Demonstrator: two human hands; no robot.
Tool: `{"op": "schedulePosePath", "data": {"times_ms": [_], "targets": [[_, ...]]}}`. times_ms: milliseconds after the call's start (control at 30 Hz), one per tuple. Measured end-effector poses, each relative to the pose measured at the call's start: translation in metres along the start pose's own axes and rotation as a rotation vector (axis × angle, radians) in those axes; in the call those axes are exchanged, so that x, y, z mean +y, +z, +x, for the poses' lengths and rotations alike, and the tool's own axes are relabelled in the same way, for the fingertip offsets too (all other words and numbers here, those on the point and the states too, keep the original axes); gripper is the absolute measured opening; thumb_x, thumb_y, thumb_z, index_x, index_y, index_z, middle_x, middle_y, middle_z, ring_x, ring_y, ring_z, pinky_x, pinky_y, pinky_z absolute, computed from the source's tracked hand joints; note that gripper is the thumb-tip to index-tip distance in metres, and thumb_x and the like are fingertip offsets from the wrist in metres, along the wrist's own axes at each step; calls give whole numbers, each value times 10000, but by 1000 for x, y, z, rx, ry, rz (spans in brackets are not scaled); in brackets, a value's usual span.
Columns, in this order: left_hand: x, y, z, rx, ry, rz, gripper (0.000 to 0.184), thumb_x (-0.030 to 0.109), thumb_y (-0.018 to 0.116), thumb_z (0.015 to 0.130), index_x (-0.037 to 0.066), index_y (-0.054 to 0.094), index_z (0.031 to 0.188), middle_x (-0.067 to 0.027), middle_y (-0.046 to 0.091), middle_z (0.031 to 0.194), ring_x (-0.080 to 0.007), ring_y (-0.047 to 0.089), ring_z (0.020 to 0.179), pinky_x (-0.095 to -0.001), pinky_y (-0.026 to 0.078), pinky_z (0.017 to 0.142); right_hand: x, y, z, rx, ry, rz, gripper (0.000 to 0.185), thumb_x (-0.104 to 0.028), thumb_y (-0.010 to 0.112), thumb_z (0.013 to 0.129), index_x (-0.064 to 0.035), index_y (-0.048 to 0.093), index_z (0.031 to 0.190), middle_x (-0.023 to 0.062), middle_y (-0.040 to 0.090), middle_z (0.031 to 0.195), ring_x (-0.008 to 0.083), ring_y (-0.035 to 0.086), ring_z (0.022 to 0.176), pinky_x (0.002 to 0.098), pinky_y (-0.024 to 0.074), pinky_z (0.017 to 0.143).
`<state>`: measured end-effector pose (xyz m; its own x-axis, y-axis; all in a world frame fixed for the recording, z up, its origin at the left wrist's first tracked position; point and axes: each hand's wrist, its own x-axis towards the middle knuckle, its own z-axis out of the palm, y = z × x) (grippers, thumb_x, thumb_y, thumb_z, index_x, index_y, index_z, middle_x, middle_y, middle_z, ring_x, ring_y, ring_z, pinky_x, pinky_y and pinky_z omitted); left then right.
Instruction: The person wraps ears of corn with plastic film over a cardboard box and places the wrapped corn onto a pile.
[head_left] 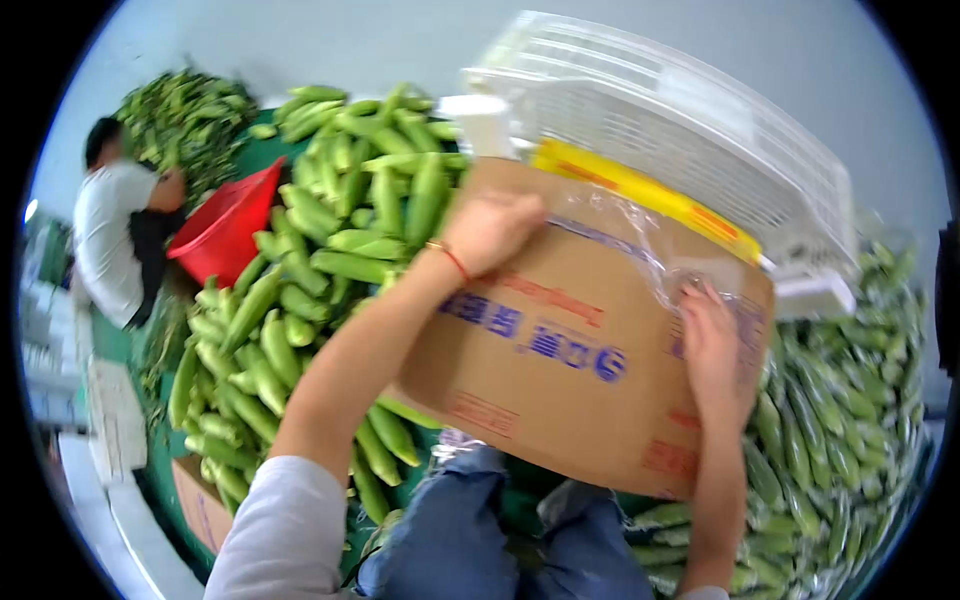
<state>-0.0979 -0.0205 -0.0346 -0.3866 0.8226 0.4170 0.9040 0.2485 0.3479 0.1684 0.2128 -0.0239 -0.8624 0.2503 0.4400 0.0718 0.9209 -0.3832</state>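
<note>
A brown cardboard piece (560,400) with blue and red print lies tilted over my knees. Clear plastic film (645,235) stretches across its upper part, beside a long yellow strip (650,195) with red print. My left hand (497,230), a red cord on its wrist, is closed at the film's left end, knuckles up; its fingertips are hidden. At the other end, my right hand (708,335) has its fingers bent onto the film, pressed close to the cardboard.
Unwrapped corn cobs (350,240) are heaped to the left, film-wrapped cobs (820,420) to the right. A white plastic crate (680,110) stands behind the cardboard. Farther left are a red tub (225,225), a pile of green husks (185,125) and a seated person (110,230).
</note>
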Motion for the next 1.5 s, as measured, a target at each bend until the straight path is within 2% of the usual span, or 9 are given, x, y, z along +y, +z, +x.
{"op": "schedulePosePath", "data": {"times_ms": [167, 467, 733, 1033, 1133, 1167, 1233, 1367, 1500], "targets": [[43, -76, -105, 67, 113, -50, 112, 47, 559, 845, 78, 577, 950, -108, 590, 790, -324, 617, 751, -397, 515, 644, -28, -43, -79, 45, 726, 510, 74, -58, 534, 943, 2, 578, 946, 85, 610, 850, 178, 596, 781, 305, 479, 723], [109, -82, -297, -80, 68, -86, 150, 129, 583, 833, 44, 604, 955, -150, 650, 1068, -298, 637, 1019, -409, 526, 858, -77, -61, -213, -187, 555, 427, 89, -68, 497, 970, 11, 510, 931, 75, 577, 764, 157, 568, 718, 291, 475, 712], [-94, -147, -389, -461, -1577, 698, 873, 573, 667, 807, -3, 381, 1398, -202, 474, 1411, -337, 344, 1390, -473, 173, 1176, -84, -60, -211, -217, 682, 447, 80, -40, 491, 955, 16, 536, 919, 90, 602, 797, 168, 588, 751, 293, 485, 739], [7, -148, -258, 427, -634, 394, 796, 13, 750, 739, 76, 382, 1441, -189, 542, 1269, -398, 514, 1183, -469, 457, 961, -113, -69, -188, -133, 327, -34, 66, -12, 628, 834, -77, 620, 826, 74, 625, 785, 284, 562, 751, 387, 457, 735], [93, -141, -146, -12, -16, 198, 548, 120, 729, 771, 126, 537, 1284, -135, 606, 1186, -330, 593, 1059, -429, 512, 847, -116, -68, -191, -216, 422, 77, 113, -49, 657, 825, -91, 613, 921, 124, 630, 811, 332, 601, 742, 424, 474, 682], [141, -141, -88, -371, -484, -453, 512, 212, 718, 760, 181, 555, 1244, -83, 617, 1169, -271, 623, 1002, -407, 527, 787, -119, -65, -185, -214, 460, 129, 114, -56, 649, 838, -88, 604, 937, 135, 627, 818, 345, 603, 742, 435, 478, 679], [166, -86, -61, -162, 487, 78, 607, 220, 727, 704, 148, 560, 1283, -59, 607, 1235, -214, 621, 1036, -325, 517, 813, -125, -68, -174, -345, 561, 128, 110, -79, 635, 864, -66, 589, 962, 131, 631, 829, 322, 629, 755, 423, 498, 703], [182, -31, -36, -503, 302, -225, 638, 235, 737, 692, 154, 555, 1298, -42, 605, 1234, -228, 619, 1040, -338, 513, 831, -126, -124, -147, -92, 850, 1094, 170, -128, 590, 923, -16, 567, 1048, 119, 645, 935, 269, 649, 902, 399, 506, 834], [178, -28, -44, -269, 360, -140, 595, 239, 750, 698, 139, 575, 1258, -69, 595, 1226, -252, 601, 1064, -383, 495, 884, -107, -54, -78, -50, 320, 656, 380, -302, 616, 917, -19, 546, 1160, 119, 624, 1121, 259, 573, 1089, 410, 437, 963]]}}
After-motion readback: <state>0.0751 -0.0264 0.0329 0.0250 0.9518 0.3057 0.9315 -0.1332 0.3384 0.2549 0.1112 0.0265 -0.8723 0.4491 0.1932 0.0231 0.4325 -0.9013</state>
